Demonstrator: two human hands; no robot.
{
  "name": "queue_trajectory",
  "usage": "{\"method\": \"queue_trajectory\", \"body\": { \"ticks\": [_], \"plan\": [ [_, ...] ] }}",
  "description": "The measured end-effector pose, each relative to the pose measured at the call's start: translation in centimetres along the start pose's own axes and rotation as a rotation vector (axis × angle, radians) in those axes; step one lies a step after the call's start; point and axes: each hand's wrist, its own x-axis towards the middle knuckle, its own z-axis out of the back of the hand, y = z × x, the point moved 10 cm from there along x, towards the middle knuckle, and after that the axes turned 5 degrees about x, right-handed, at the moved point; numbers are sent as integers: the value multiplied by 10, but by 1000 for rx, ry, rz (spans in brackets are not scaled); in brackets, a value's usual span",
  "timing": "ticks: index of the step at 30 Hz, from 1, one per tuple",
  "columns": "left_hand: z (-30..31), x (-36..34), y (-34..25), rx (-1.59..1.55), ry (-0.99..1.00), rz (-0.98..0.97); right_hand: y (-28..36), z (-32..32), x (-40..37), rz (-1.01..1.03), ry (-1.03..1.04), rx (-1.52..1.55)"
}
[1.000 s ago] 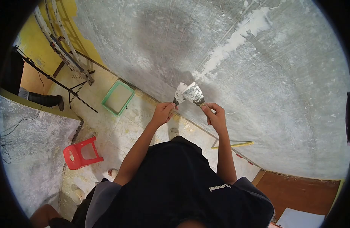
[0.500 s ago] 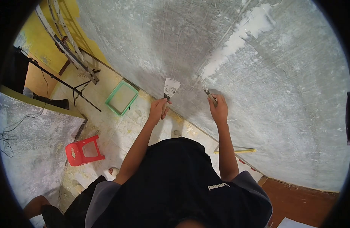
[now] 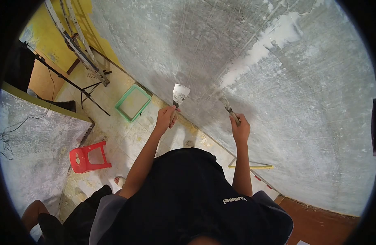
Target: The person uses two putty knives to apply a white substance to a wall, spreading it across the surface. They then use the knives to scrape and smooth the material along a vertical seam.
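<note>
My left hand (image 3: 166, 117) is closed around the handle of a putty knife (image 3: 181, 93). Its wide blade points up and carries white filler with dark specks. In my right hand (image 3: 241, 130) is a second, narrower putty knife (image 3: 227, 106), blade angled up and left toward the grey wall (image 3: 310, 94). Its tip is just below the lower end of a white filler strip (image 3: 257, 57), which runs diagonally up the wall to the right.
A green tray (image 3: 132, 103) of pale material lies on the floor by the wall. Left of me stand a red stool (image 3: 90, 157), a black tripod (image 3: 88, 94) and a paint-spattered ladder (image 3: 79, 45). Another person's arm (image 3: 34, 214) shows at lower left. A yellow-edged frame (image 3: 253, 166) leans low at right.
My right hand has drawn down and back, and more of its putty knife shows. My left hand has shifted slightly left with its knife. The view has moved a little.
</note>
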Motion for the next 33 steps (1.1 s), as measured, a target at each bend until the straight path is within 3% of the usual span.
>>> {"method": "queue_trajectory", "body": {
  "ticks": [2,5,13,15,19,21,23,27,29,33],
  "plan": [
    [-7,1,4,3,20,32,14,-16,20,82,2,-56],
    [-19,1,5,20,63,24,6,-12,39,10,-51,-176],
    [-2,-17,2,47,77,-22,-26,4,-27,-62,-147,-237],
    [0,-19,7,39,86,-4,12,-12,-11,119,-141,-138],
    [-7,-18,4,32,60,41,13,-19,27,1,-137,-211],
    [-9,-20,-5,49,78,33,-8,-4,13,5,-171,-302],
    [-8,-21,-9,58,101,10,-31,15,-16,-123,-167,-358],
    [11,-27,-5,70,58,11,-15,20,-27,-166,-145,-290],
    [13,-28,-4,10,69,4,17,1,0,30,-144,-287],
    [4,-29,-8,76,21,18,15,-5,27,33,-99,-257]
  ]
}}
